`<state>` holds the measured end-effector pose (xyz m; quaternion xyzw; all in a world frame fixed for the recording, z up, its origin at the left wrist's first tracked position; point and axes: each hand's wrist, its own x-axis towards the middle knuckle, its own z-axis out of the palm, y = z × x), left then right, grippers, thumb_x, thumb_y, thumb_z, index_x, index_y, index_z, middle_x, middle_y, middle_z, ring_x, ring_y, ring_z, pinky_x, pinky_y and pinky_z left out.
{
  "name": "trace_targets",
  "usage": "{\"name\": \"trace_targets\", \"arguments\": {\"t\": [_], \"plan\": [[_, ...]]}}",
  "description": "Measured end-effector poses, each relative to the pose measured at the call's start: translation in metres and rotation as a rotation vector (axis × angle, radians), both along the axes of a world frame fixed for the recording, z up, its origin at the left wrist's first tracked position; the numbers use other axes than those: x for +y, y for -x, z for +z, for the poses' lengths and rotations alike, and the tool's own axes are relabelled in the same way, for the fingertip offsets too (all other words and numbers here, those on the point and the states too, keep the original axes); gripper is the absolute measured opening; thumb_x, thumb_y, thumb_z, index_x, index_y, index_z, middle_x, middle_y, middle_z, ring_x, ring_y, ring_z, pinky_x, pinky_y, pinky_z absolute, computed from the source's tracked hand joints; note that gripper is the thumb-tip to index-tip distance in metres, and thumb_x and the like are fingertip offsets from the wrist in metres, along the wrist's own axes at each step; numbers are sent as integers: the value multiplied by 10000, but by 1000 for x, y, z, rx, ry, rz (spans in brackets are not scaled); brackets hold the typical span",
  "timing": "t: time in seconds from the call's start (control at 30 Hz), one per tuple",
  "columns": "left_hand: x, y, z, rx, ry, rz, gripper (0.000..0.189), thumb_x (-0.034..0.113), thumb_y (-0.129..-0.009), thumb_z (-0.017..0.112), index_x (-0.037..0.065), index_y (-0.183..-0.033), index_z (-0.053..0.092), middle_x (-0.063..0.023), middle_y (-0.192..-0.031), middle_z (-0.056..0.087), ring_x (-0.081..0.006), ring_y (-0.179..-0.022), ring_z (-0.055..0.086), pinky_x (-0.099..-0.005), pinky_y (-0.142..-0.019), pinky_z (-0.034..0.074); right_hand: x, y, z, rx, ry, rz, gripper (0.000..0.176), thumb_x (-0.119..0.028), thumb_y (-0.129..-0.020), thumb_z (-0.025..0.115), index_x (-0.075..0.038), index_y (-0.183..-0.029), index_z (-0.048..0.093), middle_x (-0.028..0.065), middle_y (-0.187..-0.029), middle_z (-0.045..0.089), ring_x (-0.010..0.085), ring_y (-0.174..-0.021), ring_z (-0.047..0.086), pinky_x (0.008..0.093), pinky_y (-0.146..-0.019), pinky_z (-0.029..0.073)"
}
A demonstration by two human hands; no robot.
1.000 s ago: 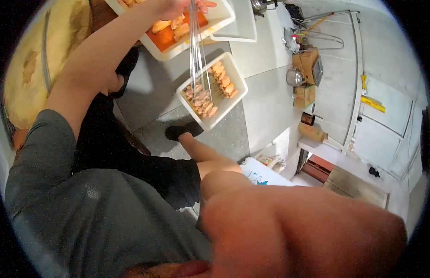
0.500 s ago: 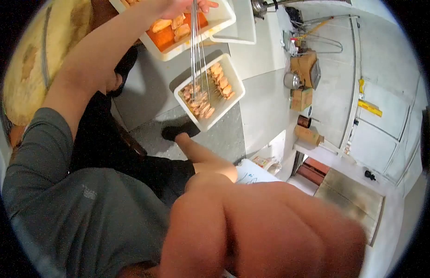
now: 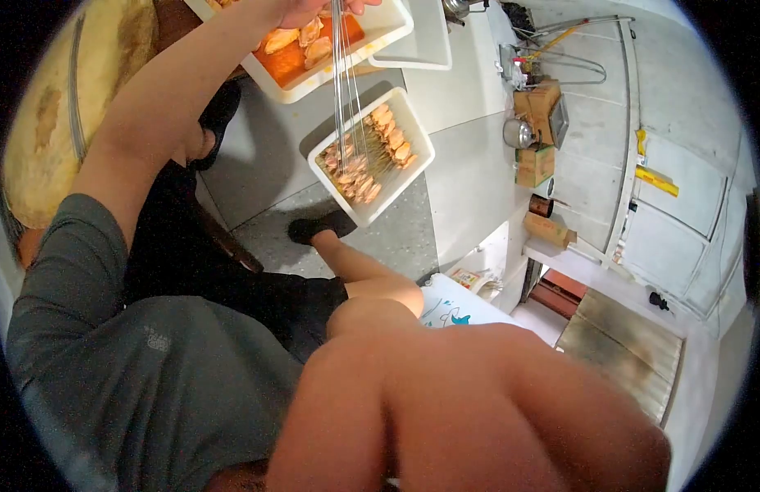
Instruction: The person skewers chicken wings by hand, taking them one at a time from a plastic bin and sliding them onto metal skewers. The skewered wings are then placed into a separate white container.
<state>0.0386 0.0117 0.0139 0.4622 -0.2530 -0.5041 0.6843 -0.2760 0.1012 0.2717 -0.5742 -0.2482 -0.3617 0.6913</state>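
Note:
At the top edge, my left hand (image 3: pixel 302 11) is closed on a bundle of long thin metal skewers (image 3: pixel 339 90), and the frame cuts off part of the hand. The skewers point down over a white tray (image 3: pixel 409 176), where their lower ends overlap the skewered meat (image 3: pixel 351 176). More pieces of meat (image 3: pixel 391 135) lie along the tray's other side. Beneath my left hand is a white tub (image 3: pixel 390 37) with meat pieces in red-orange marinade (image 3: pixel 290 66). My right hand (image 3: pixel 478 402) looms large and blurred near the camera, fingertips hidden.
Another white tub (image 3: pixel 433 41) stands beside the marinade tub. My foot (image 3: pixel 310 231) is close to the tray on the tiled floor. Along the wall are a metal kettle (image 3: pixel 518 133) and cardboard boxes (image 3: pixel 534 166). A large yellowish round object (image 3: pixel 44 123) lies at the left edge.
My right hand has shifted slightly down and to the right, close to the camera. My left hand still grips the skewers, a little higher in view.

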Motion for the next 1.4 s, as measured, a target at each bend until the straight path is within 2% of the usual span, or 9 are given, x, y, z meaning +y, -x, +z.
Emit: {"name": "trace_targets", "arguments": {"t": [0.33, 0.57, 0.87, 0.9, 1.0, 1.1, 1.23, 1.33, 1.4], "plan": [[1, 3, 9, 4, -50, 28, 629, 364, -1052, 244, 8, -695, 621, -199, -913, 651, -315, -1371, 341, -424, -1089, 256, -2, -1, 4, 3, -1, -12, 248, -180, -961, 500, -12, -1118, 595, 140, -1129, 612, 230, -1018, 577, 353, -807, 501], [8, 4, 19, -24, -48, 20, 635, 359, -1052, 233, 3, -687, 610, -220, -1413, 451, -345, -1329, 364, -401, -1089, 268, 2, 1, 7, -3, 6, -3, 249, -184, -961, 499, -15, -1114, 599, 132, -1131, 613, 225, -1028, 577, 347, -803, 504], [0, 0, 4, 10, -50, -2, 564, 318, -1050, 258, -11, -765, 617, -208, -1155, 591, -323, -1325, 392, -407, -1063, 315, 4, 6, 17, -41, -20, 2, 251, -190, -960, 496, -19, -1109, 604, 123, -1133, 614, 218, -1042, 578, 341, -797, 508], [7, 2, 17, -20, -71, -2, 434, 297, -1035, 358, -23, -904, 620, -163, -1112, 607, -308, -1240, 487, -418, -1009, 378, 4, 5, 16, -41, -16, 10, 251, -191, -960, 496, -20, -1108, 605, 122, -1133, 614, 218, -1044, 578, 340, -797, 508], [0, 2, -9, -57, 132, 73, 542, 377, -1025, 369, 23, -700, 619, -213, -1217, 611, -264, -1266, 473, -365, -1045, 333, 3, 3, 17, -41, -37, 2, 252, -193, -960, 495, -21, -1107, 606, 119, -1134, 615, 216, -1048, 578, 338, -795, 510], [3, 4, -5, -54, 76, 33, 554, 387, -1022, 358, 12, -729, 642, -127, -1124, 669, -249, -1277, 460, -419, -1071, 304, 0, 2, 17, -32, -64, 20, 253, -195, -959, 494, -22, -1105, 608, 116, -1134, 615, 213, -1053, 578, 335, -793, 511], [0, 2, -14, 13, 88, 23, 544, 382, -1008, 406, -23, -736, 648, -167, -1195, 638, -252, -1226, 498, -398, -1012, 391, -17, 11, 28, -2, -157, 74, 253, -198, -959, 493, -24, -1103, 610, 112, -1135, 616, 210, -1059, 578, 332, -790, 513], [3, 8, -3, -3, 48, 37, 557, 350, -1014, 367, -32, -747, 672, -161, -1222, 626, -246, -1259, 465, -365, -1082, 293, -30, 14, 33, 12, -209, 106, 254, -200, -959, 493, -26, -1101, 612, 109, -1136, 616, 208, -1064, 578, 330, -788, 514], [4, 13, 8, -41, -60, 85, 566, 360, -1031, 341, -15, -722, 632, -185, -1171, 639, -250, -1161, 547, -351, -926, 422, -33, 10, 31, 12, -202, 117, 240, -181, -947, 498, -25, -1091, 609, 109, -1126, 615, 211, -1055, 578, 331, -785, 515]]}}
